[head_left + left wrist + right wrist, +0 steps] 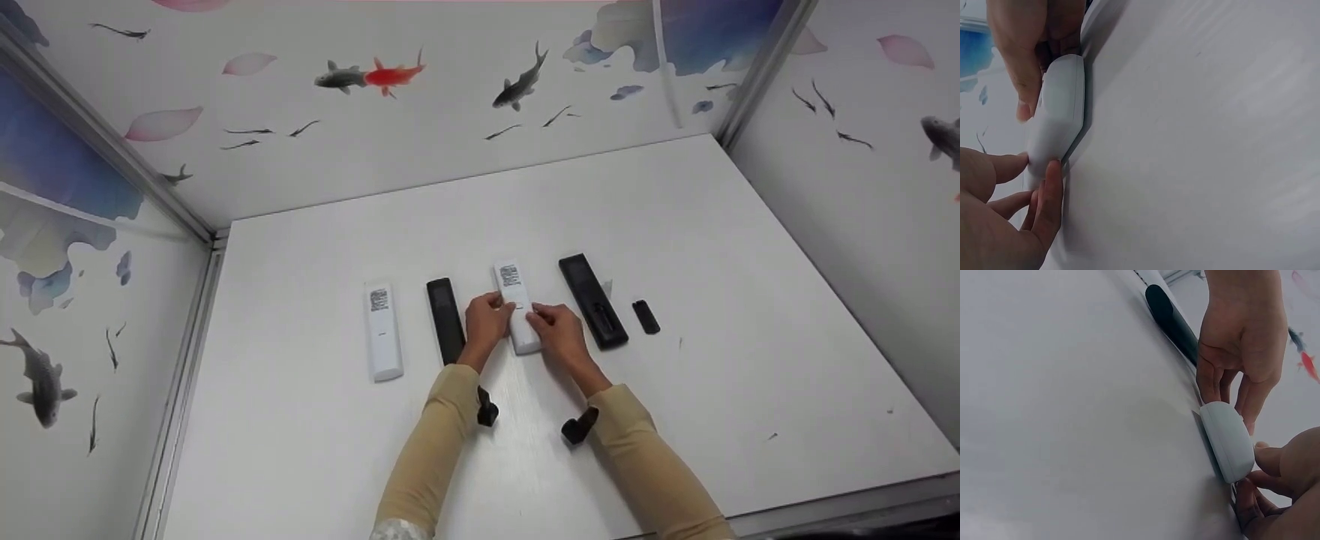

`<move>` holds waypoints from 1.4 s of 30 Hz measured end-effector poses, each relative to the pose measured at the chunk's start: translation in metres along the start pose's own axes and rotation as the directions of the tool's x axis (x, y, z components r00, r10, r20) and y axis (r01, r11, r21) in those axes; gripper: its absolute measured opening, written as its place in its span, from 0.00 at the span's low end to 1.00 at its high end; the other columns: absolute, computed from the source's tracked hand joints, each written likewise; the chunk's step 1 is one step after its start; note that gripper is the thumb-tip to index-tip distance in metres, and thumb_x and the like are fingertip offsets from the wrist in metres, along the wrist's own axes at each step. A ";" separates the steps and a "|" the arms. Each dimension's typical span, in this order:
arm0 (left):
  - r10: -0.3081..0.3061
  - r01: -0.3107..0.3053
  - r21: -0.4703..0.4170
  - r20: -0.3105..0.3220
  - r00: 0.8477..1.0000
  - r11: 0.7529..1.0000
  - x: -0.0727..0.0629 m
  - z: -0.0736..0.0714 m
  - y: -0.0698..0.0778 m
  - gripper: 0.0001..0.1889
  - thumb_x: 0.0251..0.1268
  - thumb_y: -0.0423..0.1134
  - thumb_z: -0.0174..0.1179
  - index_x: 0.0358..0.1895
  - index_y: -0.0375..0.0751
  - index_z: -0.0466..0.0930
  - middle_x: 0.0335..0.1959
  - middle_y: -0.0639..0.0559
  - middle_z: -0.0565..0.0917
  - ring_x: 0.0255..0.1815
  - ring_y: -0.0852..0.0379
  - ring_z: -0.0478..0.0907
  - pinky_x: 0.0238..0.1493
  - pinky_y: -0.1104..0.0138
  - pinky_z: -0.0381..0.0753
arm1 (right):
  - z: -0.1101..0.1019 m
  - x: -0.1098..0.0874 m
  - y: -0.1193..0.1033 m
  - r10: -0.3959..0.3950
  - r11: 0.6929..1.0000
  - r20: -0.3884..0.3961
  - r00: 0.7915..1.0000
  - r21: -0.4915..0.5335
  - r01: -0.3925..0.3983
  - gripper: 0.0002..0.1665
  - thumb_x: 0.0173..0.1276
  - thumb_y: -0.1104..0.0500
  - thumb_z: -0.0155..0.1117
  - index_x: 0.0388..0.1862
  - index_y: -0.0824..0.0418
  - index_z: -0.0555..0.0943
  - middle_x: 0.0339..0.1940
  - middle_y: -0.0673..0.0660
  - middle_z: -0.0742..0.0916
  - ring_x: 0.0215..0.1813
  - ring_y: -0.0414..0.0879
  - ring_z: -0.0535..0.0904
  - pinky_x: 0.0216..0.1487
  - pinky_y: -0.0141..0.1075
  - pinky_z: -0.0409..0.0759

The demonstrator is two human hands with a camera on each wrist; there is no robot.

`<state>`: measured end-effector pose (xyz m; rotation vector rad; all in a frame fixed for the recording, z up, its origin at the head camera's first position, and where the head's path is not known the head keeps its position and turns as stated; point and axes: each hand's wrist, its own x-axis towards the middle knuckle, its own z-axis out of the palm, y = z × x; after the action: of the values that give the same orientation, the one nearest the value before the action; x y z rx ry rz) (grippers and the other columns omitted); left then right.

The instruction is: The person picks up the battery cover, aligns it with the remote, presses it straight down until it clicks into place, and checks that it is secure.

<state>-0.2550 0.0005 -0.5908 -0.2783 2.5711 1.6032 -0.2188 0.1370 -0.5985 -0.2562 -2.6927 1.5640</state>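
A white remote control lies face down on the white table, a printed label near its far end. From its left side my left hand holds it, with the thumb on the upper face. My right hand grips the opposite side near the close end. The left wrist view shows fingers of both hands around the white remote. In the right wrist view, the rounded near end of the remote faces the camera, between the two hands. The hands partly hide its sides.
Left of my hands lie a black remote and another white remote. To the right is a black remote with its battery compartment uncovered, and a small black battery cover beside it. Printed wall panels enclose the table.
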 end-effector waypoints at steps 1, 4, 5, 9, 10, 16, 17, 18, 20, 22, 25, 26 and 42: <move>0.004 -0.004 0.002 -0.008 1.000 1.000 0.000 0.000 0.000 0.18 0.66 0.36 0.65 0.57 0.33 0.83 0.51 0.40 0.87 0.53 0.49 0.84 0.49 0.61 0.84 | -0.001 0.000 0.000 0.000 1.000 0.004 1.000 0.001 0.000 0.19 0.71 0.58 0.66 0.58 0.66 0.84 0.44 0.65 0.88 0.47 0.53 0.83 0.47 0.38 0.78; 0.011 -0.011 0.001 -0.029 1.000 1.000 0.000 0.001 0.001 0.18 0.65 0.36 0.65 0.56 0.34 0.83 0.48 0.41 0.88 0.49 0.50 0.84 0.47 0.63 0.84 | -0.004 -0.002 0.001 0.013 1.000 0.025 1.000 0.024 -0.014 0.19 0.72 0.57 0.65 0.58 0.66 0.83 0.47 0.64 0.88 0.49 0.52 0.83 0.48 0.37 0.77; 0.015 -0.015 0.001 -0.038 0.999 1.000 0.000 0.001 0.001 0.17 0.65 0.35 0.65 0.56 0.34 0.83 0.47 0.41 0.88 0.48 0.50 0.84 0.47 0.62 0.83 | -0.005 -0.002 0.001 0.021 0.999 0.033 0.999 0.031 -0.022 0.19 0.72 0.58 0.64 0.58 0.65 0.83 0.48 0.64 0.88 0.50 0.52 0.83 0.48 0.37 0.77; 0.028 -0.030 -0.029 -0.067 0.997 0.999 -0.001 0.001 0.004 0.17 0.65 0.33 0.65 0.56 0.34 0.83 0.46 0.41 0.87 0.47 0.49 0.84 0.49 0.62 0.82 | -0.012 -0.006 0.001 0.047 0.997 0.051 0.998 0.064 -0.050 0.17 0.72 0.60 0.64 0.56 0.66 0.84 0.48 0.64 0.88 0.49 0.52 0.82 0.47 0.35 0.76; 0.030 -0.033 -0.043 -0.072 0.997 0.999 -0.001 0.001 0.005 0.17 0.65 0.32 0.65 0.56 0.34 0.83 0.46 0.41 0.87 0.47 0.49 0.83 0.48 0.62 0.82 | -0.014 -0.007 0.001 0.053 0.996 0.050 0.997 0.064 -0.056 0.16 0.72 0.61 0.64 0.55 0.65 0.84 0.48 0.64 0.88 0.49 0.52 0.82 0.47 0.35 0.76; 0.029 -0.032 -0.149 -0.023 0.999 0.988 -0.005 0.006 0.016 0.17 0.66 0.32 0.64 0.58 0.35 0.81 0.49 0.40 0.85 0.41 0.54 0.83 0.31 0.69 0.83 | -0.030 -0.011 0.000 0.033 0.999 0.036 0.999 0.023 -0.034 0.12 0.71 0.64 0.63 0.50 0.64 0.86 0.47 0.62 0.89 0.49 0.52 0.82 0.48 0.36 0.77; 0.021 -0.021 -0.176 -0.003 1.000 0.984 -0.006 0.008 0.018 0.18 0.67 0.31 0.63 0.59 0.35 0.80 0.50 0.39 0.84 0.40 0.53 0.83 0.28 0.70 0.82 | -0.033 -0.012 0.000 0.029 0.999 0.033 0.999 0.018 -0.030 0.12 0.70 0.64 0.63 0.50 0.64 0.87 0.46 0.62 0.89 0.48 0.51 0.82 0.46 0.35 0.77; 0.009 -0.004 -0.205 0.021 1.000 0.979 -0.006 0.010 0.021 0.19 0.67 0.31 0.63 0.60 0.35 0.79 0.51 0.39 0.83 0.40 0.52 0.83 0.26 0.71 0.82 | -0.036 -0.012 0.001 0.026 1.000 0.028 0.999 0.015 -0.027 0.12 0.70 0.64 0.63 0.49 0.64 0.87 0.46 0.62 0.89 0.46 0.51 0.82 0.44 0.35 0.77; -0.009 0.027 -0.258 0.070 0.998 0.966 -0.008 0.014 0.025 0.20 0.68 0.31 0.62 0.62 0.34 0.78 0.53 0.38 0.82 0.42 0.50 0.84 0.28 0.71 0.83 | -0.043 -0.013 0.002 0.030 1.000 0.015 0.999 0.008 -0.030 0.11 0.71 0.64 0.63 0.49 0.63 0.87 0.45 0.62 0.89 0.44 0.50 0.81 0.41 0.32 0.76; -0.015 0.047 -0.290 0.110 0.994 0.956 -0.008 0.019 0.029 0.21 0.69 0.32 0.62 0.64 0.34 0.76 0.53 0.38 0.82 0.45 0.46 0.85 0.31 0.70 0.85 | -0.052 -0.013 0.005 0.036 0.999 -0.006 0.999 0.002 -0.036 0.12 0.71 0.63 0.63 0.50 0.63 0.87 0.46 0.62 0.89 0.44 0.50 0.81 0.40 0.31 0.75; -0.012 0.056 -0.305 0.146 0.989 0.951 -0.008 0.025 0.034 0.22 0.70 0.33 0.61 0.65 0.34 0.75 0.52 0.39 0.82 0.50 0.44 0.86 0.35 0.68 0.87 | -0.067 -0.011 0.012 0.025 1.000 -0.051 0.998 -0.015 -0.026 0.12 0.72 0.63 0.63 0.51 0.64 0.86 0.48 0.64 0.88 0.47 0.52 0.81 0.42 0.31 0.75; -0.008 0.055 -0.306 0.152 0.988 0.950 -0.008 0.027 0.036 0.22 0.70 0.33 0.61 0.66 0.34 0.74 0.52 0.39 0.83 0.51 0.44 0.86 0.36 0.67 0.87 | -0.073 -0.010 0.015 0.020 0.999 -0.065 0.998 -0.023 -0.022 0.12 0.72 0.63 0.62 0.51 0.64 0.86 0.48 0.64 0.88 0.47 0.52 0.81 0.42 0.31 0.75; -0.096 0.134 -0.186 0.197 0.976 0.973 -0.003 0.070 0.053 0.28 0.66 0.37 0.67 0.67 0.33 0.73 0.59 0.38 0.81 0.43 0.46 0.88 0.32 0.63 0.87 | -0.126 0.000 0.061 -0.007 0.985 -0.223 0.975 -0.172 -0.032 0.16 0.68 0.65 0.64 0.53 0.72 0.82 0.46 0.70 0.83 0.47 0.60 0.79 0.47 0.43 0.76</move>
<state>-0.2635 0.0861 -0.5748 -0.2725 2.2191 1.7535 -0.1982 0.2749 -0.5879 -0.4260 -2.6547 1.2183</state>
